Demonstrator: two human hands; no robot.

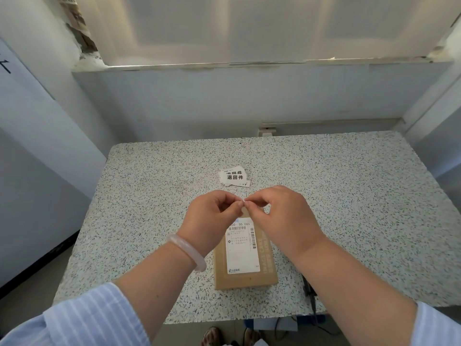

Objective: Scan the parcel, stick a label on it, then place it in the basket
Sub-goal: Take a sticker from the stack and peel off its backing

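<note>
A brown cardboard parcel (245, 278) with a white shipping label lies flat on the speckled table (349, 196), near its front edge. Above the parcel's far end, my left hand (209, 216) and my right hand (282, 213) meet fingertip to fingertip. Together they pinch a small white label (243, 202), most of it hidden by the fingers. A few white labels (234, 176) with black print lie on the table just beyond my hands. No basket or scanner is in view.
A white wall and a window sill rise behind the table. A small white socket (267, 132) sits at the table's back edge. A dark cable (309, 293) hangs off the front right edge. Feet in sandals show below.
</note>
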